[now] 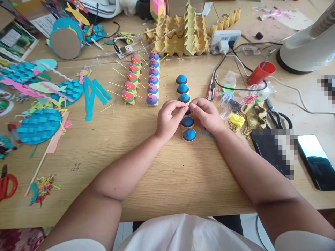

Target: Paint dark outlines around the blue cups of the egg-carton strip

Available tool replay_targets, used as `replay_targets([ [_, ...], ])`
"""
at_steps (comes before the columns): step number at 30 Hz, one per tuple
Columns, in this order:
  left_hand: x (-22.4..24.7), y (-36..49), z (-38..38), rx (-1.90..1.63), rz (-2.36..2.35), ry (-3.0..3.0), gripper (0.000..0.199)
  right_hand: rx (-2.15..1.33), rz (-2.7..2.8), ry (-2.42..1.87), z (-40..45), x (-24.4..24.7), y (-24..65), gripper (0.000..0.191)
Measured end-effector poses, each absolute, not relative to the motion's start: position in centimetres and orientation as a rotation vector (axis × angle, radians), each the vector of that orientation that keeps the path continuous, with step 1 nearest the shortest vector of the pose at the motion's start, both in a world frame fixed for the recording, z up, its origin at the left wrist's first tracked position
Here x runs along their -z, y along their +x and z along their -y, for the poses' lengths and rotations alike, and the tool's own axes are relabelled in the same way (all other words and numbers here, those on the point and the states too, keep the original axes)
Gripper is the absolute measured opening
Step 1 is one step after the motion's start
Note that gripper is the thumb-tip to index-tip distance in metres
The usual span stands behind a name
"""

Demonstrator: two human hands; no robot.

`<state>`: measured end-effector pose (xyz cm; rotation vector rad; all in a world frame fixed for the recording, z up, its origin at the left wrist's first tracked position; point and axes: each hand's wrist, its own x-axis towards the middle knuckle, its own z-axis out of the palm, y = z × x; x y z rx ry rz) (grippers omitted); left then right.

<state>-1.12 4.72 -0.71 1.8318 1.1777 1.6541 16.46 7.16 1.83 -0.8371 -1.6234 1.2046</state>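
A row of egg-carton cups (188, 135) painted blue with a dark band runs away from me at mid-table. Over its middle, my left hand (171, 116) and my right hand (205, 113) meet fingertip to fingertip. Both are closed in a pinch, and whatever is between the fingers is too small to make out. The cup beneath them is partly hidden. To their left stand a purple-and-blue carton row (152, 99) and a red-and-green carton row (128, 96), both with faces and thin pin-like sticks poking out.
Unpainted egg cartons (170, 45) and a power strip (225, 36) lie at the back. On the right are a red-handled cutter (210, 87), a tipped red cup (261, 72), black scissors (278, 116) and a phone (316, 162). Woven blue paper fish (39, 126) lie left.
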Motion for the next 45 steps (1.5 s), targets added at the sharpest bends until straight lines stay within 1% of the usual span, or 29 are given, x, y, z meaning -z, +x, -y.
replay_targets([
  [6, 0.5, -1.2, -4.7, -1.645, -1.162, 1.791, 0.021, -1.221, 1.624, -0.827, -7.1, -1.8, 16.4, 0.054],
  [12, 0.3, -1.1, -4.5, -1.593, -1.194, 1.754, 0.032, -1.213, 1.623, -0.838, -7.1, -1.8, 16.3, 0.056],
  [16, 0.5, -1.0, -4.6, -1.604, -1.138, 1.753, 0.029, -1.211, 1.582, -0.865, -7.1, -1.7, 16.3, 0.058],
  [23, 0.8, -1.1, -4.8, -1.542, -1.223, 1.788, 0.014, -1.269, 1.541, -0.867, -7.1, -1.4, 16.0, 0.059],
  [31, 0.9, -1.0, -4.9, -1.526, -1.242, 1.731, 0.011, -1.335, 1.535, -0.864, -7.1, -1.6, 16.2, 0.06],
  [41, 1.4, -0.9, -4.9, -1.493, -1.176, 1.634, 0.02, -1.351, 1.495, -0.859, -7.3, -1.7, 16.3, 0.056],
  [45, 1.2, -0.9, -4.8, -1.514, -1.184, 1.648, 0.018, -1.362, 1.51, -0.824, -7.3, -1.7, 16.3, 0.054],
])
